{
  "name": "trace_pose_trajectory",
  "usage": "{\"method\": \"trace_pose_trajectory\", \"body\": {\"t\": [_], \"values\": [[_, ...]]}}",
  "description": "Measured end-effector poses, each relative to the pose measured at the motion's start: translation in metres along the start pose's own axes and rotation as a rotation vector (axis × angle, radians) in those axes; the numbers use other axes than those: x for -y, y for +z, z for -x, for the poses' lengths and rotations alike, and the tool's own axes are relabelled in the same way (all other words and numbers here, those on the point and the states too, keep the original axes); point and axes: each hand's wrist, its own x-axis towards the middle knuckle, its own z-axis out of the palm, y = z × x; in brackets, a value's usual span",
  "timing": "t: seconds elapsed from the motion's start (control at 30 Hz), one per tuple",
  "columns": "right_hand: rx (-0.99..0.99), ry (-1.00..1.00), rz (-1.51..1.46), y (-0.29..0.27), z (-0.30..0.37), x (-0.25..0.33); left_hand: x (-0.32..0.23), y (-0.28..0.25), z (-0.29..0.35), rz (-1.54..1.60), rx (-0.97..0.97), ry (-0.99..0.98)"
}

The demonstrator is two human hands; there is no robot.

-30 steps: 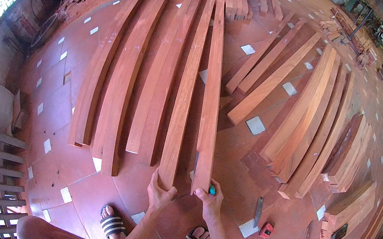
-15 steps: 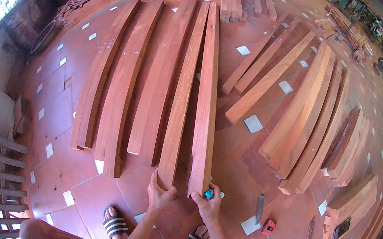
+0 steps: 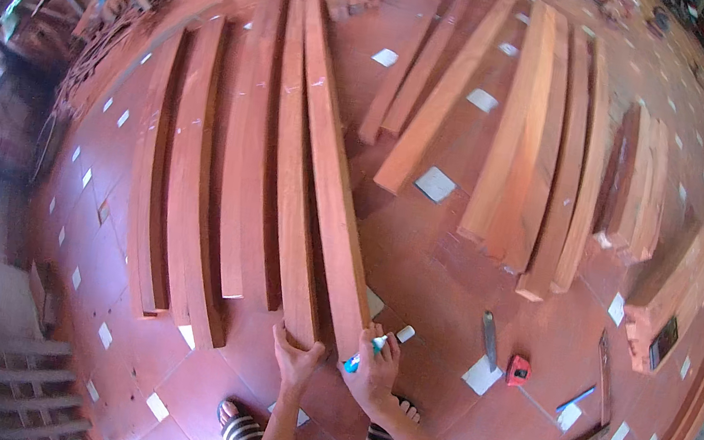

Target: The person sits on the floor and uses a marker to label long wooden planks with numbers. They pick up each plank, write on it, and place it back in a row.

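Observation:
Two long reddish-brown wooden beams lie before me on the tiled floor, close together at their far ends and apart at the near ends. My left hand (image 3: 296,359) grips the near end of the left beam (image 3: 297,220), fingers and thumb on either side. My right hand (image 3: 374,373) is at the near end of the right beam (image 3: 336,217), its fingers closed round a teal-and-white marker-like pen (image 3: 405,333). Pale marks cross the upper faces of both beams. Part of the right beam's end is hidden by that hand.
More wooden beams (image 3: 242,157) lie side by side to the left, others (image 3: 510,153) to the right. A red tape measure (image 3: 518,371), a dark flat tool (image 3: 491,339), a blue pen (image 3: 576,398) and a dark angled square (image 3: 590,433) lie at the right. A slatted chair (image 3: 15,369) stands left.
The view has swung, so the beams sit further left and tilted. The right beam now shows a face with pale marks. My right hand has turned, and more of the marker-like pen shows.

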Motion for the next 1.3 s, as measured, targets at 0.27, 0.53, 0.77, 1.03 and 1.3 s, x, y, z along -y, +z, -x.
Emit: {"method": "trace_pose_trajectory", "body": {"t": [0.27, 0.53, 0.77, 1.03, 1.3], "values": [[0.007, 0.040, -0.175, 0.007, 0.000, 0.021, -0.011, -0.003, 0.001, 0.024, 0.076, 0.178], [0.094, 0.110, -0.200, 0.013, 0.005, 0.008, -0.022, -0.001, -0.005, 0.160, 0.218, -0.067], [0.121, 0.113, -0.168, 0.015, 0.009, -0.013, -0.012, 0.018, -0.005, -0.012, 0.169, -0.030], [0.089, 0.207, -0.172, 0.002, 0.018, -0.053, -0.059, 0.040, 0.009, -0.545, 0.192, 0.285], [0.102, 0.253, -0.114, -0.044, -0.005, -0.086, -0.084, 0.073, 0.020, -0.332, 0.316, 0.085]]}}
